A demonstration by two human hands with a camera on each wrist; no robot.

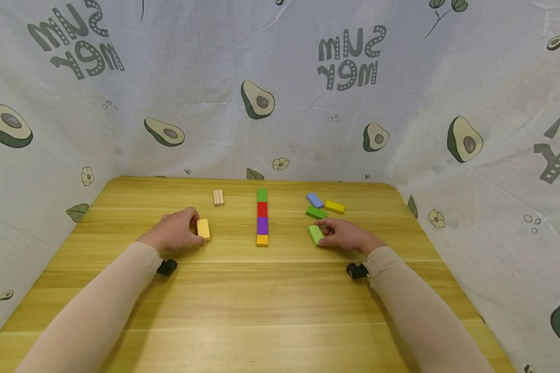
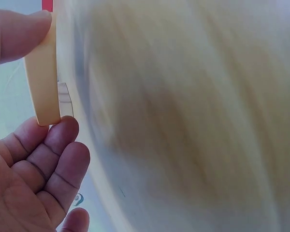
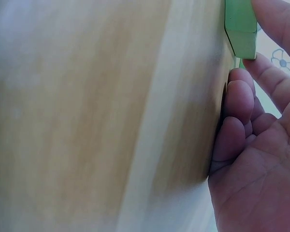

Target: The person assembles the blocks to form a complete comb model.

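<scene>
My left hand pinches a pale yellow block by its two ends. In the left wrist view the thumb is at one end of that block and fingertips are at the other. On the other side, my right hand pinches a light green block between thumb and fingers; the right wrist view shows one end of this block. Between the hands lies a straight row of blocks end to end: green, red, purple and orange-yellow.
Past the left hand lie plain wooden blocks side by side. Beyond the right hand are a dark green block, a blue block and a yellow block. A printed cloth hangs behind the wooden table.
</scene>
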